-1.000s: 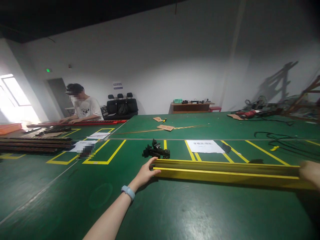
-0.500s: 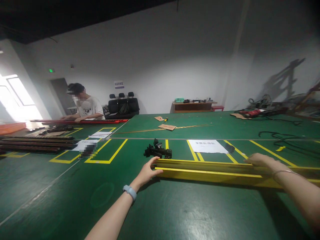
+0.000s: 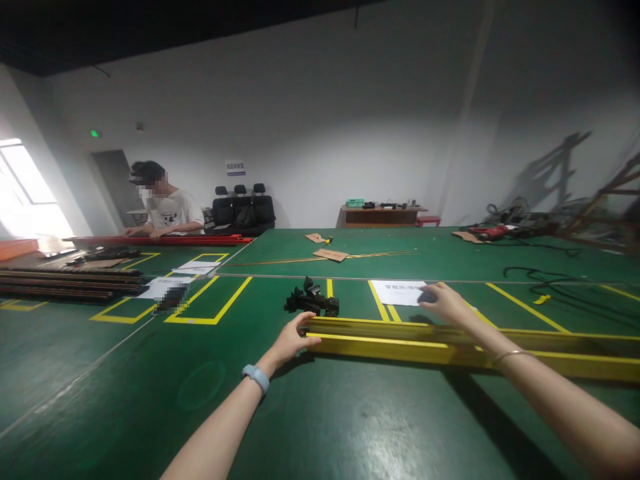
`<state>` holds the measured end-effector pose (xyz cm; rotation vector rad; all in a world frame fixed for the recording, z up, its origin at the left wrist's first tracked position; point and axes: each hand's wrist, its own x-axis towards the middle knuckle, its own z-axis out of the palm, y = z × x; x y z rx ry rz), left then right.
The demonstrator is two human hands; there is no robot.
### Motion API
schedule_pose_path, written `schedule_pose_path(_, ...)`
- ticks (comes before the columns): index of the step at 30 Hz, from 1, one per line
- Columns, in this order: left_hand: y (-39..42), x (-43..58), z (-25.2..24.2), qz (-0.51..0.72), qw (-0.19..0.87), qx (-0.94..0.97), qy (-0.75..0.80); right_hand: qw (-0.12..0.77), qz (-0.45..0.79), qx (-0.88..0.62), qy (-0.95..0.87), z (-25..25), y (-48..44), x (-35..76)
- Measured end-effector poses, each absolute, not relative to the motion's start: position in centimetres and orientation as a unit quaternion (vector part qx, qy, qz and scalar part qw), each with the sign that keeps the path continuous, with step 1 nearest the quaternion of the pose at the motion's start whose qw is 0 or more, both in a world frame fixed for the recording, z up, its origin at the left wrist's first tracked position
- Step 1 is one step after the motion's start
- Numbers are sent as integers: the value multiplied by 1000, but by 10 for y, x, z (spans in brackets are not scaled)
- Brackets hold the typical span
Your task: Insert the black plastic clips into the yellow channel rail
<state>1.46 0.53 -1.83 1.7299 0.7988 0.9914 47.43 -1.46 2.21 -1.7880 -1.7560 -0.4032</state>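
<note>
Orange bin [image 3: 17,249] far left, contents unclear. Left hand [image 3: 290,343] pinches left end of yellow rail [image 3: 380,347] on green bench [image 3: 320,413]; I'd hold that firm against skewing. Teal box [image 3: 355,202] behind: contents not visible. Right hand [image 3: 445,303] above rail, fingers at dark piece [image 3: 427,296]; can't tell if gripped.

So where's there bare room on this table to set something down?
The green table is bare on the near side of the yellow rail, between the forearms, and left of the left forearm. It is crowded at the rail's left end, where the left hand and black part sit close, and at the right hand, which partly hides the white sheet.
</note>
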Motion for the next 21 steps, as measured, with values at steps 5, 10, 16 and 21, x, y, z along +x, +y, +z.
schedule_pose_path(5,1,13,-18,399,460,726,319,413,-58,-546,-726,28,-37,341)
schedule_pose_path(10,-4,12,-16,424,375,755,332,492,17,-475,-729,10,-53,242)
schedule_pose_path(16,-13,11,-8,449,250,788,339,514,61,-396,-758,-11,-68,194)
schedule_pose_path(21,-18,20,-6,465,286,772,325,494,84,-372,-782,-13,-72,185)
